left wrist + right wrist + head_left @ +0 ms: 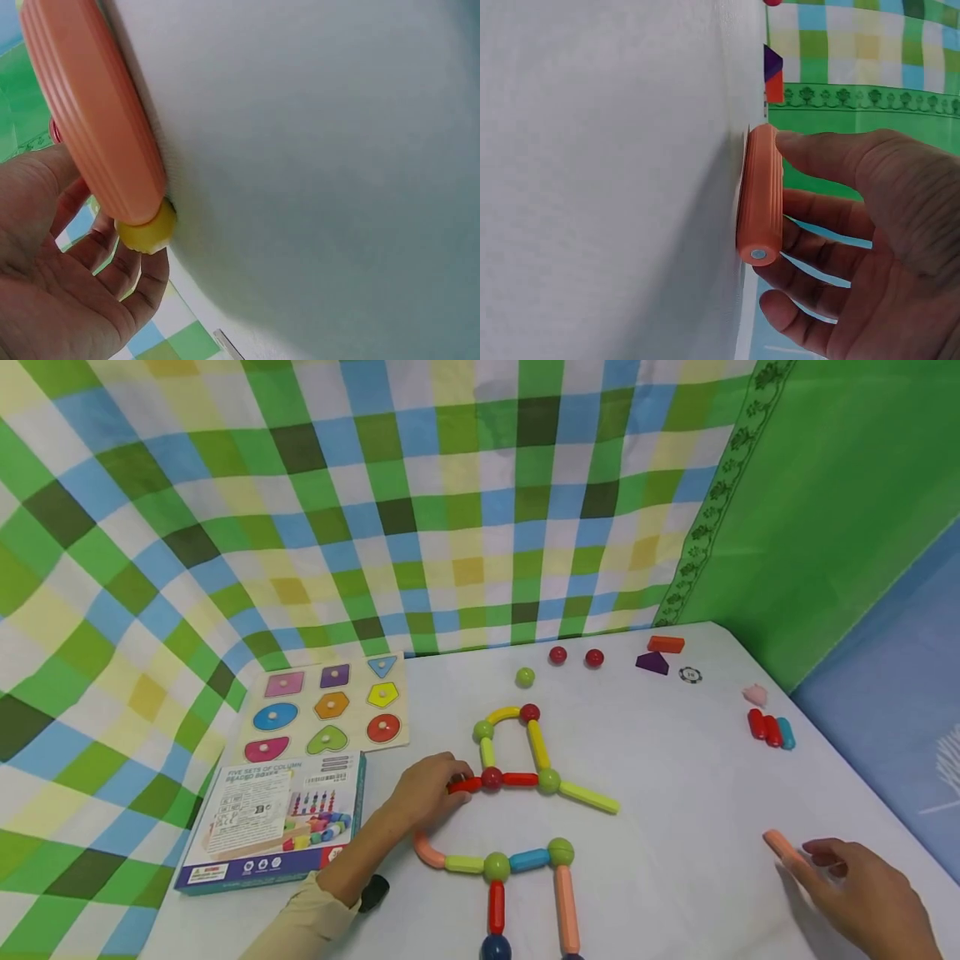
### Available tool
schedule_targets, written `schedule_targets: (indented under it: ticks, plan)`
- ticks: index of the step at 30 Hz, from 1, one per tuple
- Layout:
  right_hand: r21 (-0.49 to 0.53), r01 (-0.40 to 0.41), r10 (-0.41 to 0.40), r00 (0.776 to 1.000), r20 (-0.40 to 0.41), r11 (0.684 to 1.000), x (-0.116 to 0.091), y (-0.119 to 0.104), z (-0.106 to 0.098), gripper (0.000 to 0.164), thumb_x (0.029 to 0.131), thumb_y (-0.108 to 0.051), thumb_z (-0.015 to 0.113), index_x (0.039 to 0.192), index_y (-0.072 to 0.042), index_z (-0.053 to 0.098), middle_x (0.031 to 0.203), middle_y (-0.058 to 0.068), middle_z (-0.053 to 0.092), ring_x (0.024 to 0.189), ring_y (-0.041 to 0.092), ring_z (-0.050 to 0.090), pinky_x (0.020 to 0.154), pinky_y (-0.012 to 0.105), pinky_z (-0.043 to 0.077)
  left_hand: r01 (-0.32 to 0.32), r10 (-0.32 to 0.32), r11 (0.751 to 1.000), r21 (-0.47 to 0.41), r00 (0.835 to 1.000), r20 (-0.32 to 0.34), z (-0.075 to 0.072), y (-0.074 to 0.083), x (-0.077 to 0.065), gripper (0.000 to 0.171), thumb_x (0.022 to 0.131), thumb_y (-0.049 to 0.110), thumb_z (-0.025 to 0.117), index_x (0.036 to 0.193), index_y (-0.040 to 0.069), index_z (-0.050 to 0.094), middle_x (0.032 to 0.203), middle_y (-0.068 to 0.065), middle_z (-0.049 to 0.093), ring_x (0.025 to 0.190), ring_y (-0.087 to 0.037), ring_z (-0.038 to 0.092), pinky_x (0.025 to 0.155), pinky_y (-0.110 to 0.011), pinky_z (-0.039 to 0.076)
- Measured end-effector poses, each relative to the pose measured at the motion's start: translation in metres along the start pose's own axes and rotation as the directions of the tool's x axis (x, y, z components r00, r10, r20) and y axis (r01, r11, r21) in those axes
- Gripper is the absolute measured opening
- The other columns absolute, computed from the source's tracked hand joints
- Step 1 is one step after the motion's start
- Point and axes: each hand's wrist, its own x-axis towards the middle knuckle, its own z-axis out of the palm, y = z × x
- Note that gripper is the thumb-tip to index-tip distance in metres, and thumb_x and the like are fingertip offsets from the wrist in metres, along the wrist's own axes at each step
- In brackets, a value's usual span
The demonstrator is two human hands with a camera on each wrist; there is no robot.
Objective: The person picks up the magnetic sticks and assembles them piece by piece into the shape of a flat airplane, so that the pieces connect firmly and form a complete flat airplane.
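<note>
In the head view my left hand (429, 789) pinches a short red rod (467, 785), its fingers covering the rod's left end. That rod's other end meets a red ball (491, 778) in a joined figure of rods and balls. Close under the left hand lies a curved salmon rod (429, 852), large in the left wrist view with a yellow piece (148, 231) at its end. My right hand (862, 889), at the right, holds a straight salmon rod (760, 199) between thumb and fingers, near the white tabletop.
A shape puzzle board (352, 685) and a boxed bead set (273, 818) lie at left. Loose balls (557, 655), coloured blocks (666, 645), a round chip (690, 675) and short rods (772, 731) sit toward the back and right. A second rod figure with a green ball (497, 867) lies in front.
</note>
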Motion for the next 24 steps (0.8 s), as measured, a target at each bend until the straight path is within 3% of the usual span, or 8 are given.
schedule_targets:
  ticks: [10, 15, 17, 19, 24]
  plan:
    - [0.030, 0.016, -0.017, 0.999, 0.047, 0.999, 0.003, -0.004, 0.002, 0.057, 0.076, -0.033, 0.079, 0.106, 0.010, 0.059, 0.087, 0.019, 0.064, 0.071, 0.023, 0.052, 0.073, 0.064, 0.041, 0.011, -0.011, 1.000, 0.003, 1.000, 0.000, -0.002, 0.002, -0.001, 0.032, 0.081, 0.028, 0.076, 0.111, 0.022, 0.067, 0.089, 0.009, 0.055, 0.081, -0.009, 0.051, 0.072, -0.025, 0.047]
    - [0.025, 0.154, -0.154, 0.988, 0.031, 0.988, 0.002, -0.028, 0.006, 0.050, 0.080, -0.031, 0.076, 0.109, 0.007, 0.061, 0.092, 0.017, 0.064, 0.075, 0.024, 0.054, 0.072, 0.059, 0.046, 0.011, -0.011, 1.000, 0.002, 1.000, -0.003, -0.002, 0.001, -0.002, 0.031, 0.081, 0.028, 0.076, 0.111, 0.022, 0.068, 0.088, 0.009, 0.054, 0.081, -0.009, 0.051, 0.072, -0.025, 0.047]
    - [0.024, 0.274, -0.275, 0.962, 0.005, 0.961, -0.002, -0.047, 0.012, 0.041, 0.080, -0.026, 0.076, 0.107, 0.002, 0.064, 0.093, 0.013, 0.065, 0.079, 0.024, 0.055, 0.073, 0.056, 0.047, 0.008, -0.008, 1.000, 0.001, 1.000, 0.001, -0.001, 0.001, -0.002, 0.031, 0.081, 0.027, 0.076, 0.111, 0.022, 0.068, 0.088, 0.009, 0.054, 0.081, -0.009, 0.051, 0.072, -0.025, 0.047]
    - [0.021, 0.398, -0.397, 0.918, -0.013, 0.917, -0.007, -0.069, 0.019, 0.033, 0.077, -0.021, 0.078, 0.104, -0.006, 0.068, 0.093, 0.005, 0.065, 0.082, 0.021, 0.054, 0.074, 0.051, 0.050, 0.001, -0.001, 1.000, 0.001, 1.000, 0.002, 0.000, 0.000, -0.002, 0.031, 0.082, 0.027, 0.076, 0.111, 0.022, 0.067, 0.088, 0.009, 0.054, 0.081, -0.009, 0.052, 0.072, -0.025, 0.047]
    - [-0.063, 0.632, -0.635, 0.771, -0.051, 0.772, -0.016, -0.121, 0.039, 0.030, 0.071, -0.019, 0.083, 0.096, -0.027, 0.069, 0.090, -0.017, 0.058, 0.084, 0.008, 0.048, 0.072, 0.030, 0.052, -0.006, 0.006, 1.000, 0.007, 1.000, -0.008, 0.002, 0.000, -0.002, 0.031, 0.081, 0.027, 0.076, 0.111, 0.022, 0.067, 0.087, 0.010, 0.054, 0.080, -0.008, 0.051, 0.071, -0.025, 0.046]
